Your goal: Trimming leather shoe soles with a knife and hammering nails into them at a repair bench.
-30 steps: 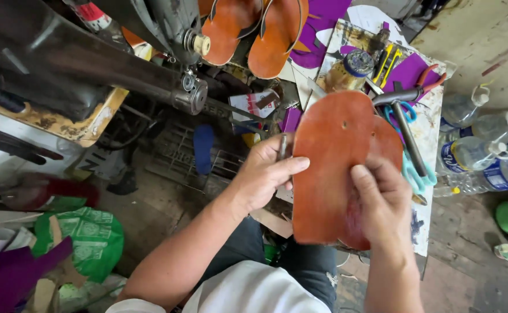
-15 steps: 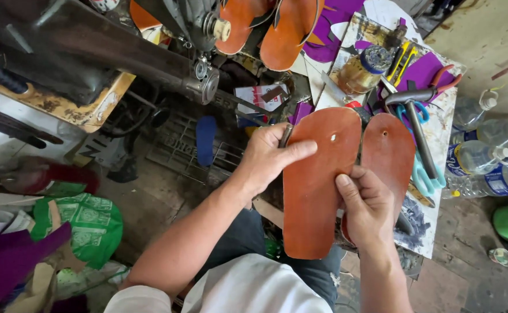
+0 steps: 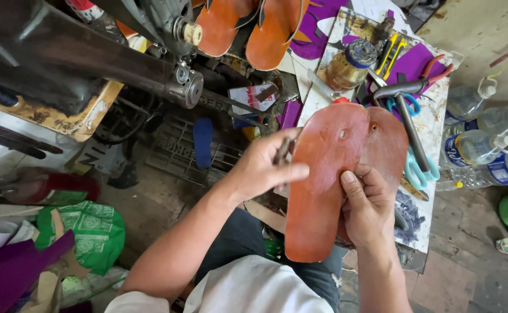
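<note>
Over the lap, near the bench (image 3: 433, 124): two brown soles (image 3: 323, 179), overlapped, seemingly thin, stiff but bendable, light; best held by the edges. Left hand (image 3: 262, 171) pinches the left edge with a slim tool (image 3: 281, 152); right hand (image 3: 370, 206) clamps both from the right. Scissors (image 3: 419, 168) lie beyond.

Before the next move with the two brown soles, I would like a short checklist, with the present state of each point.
1. Left hand grips the front sole at its edge: ok.
2. Right hand holds both soles from below: ok.
3. Back sole lies behind the front one, overlapping: ok.
4. Edges of the two soles aligned: not ok, the back one sticks out to the right.
5. Thin tool in the left fingers: cannot tell what it is.
6. Scissors on the table are apart from the hands: ok.
</note>
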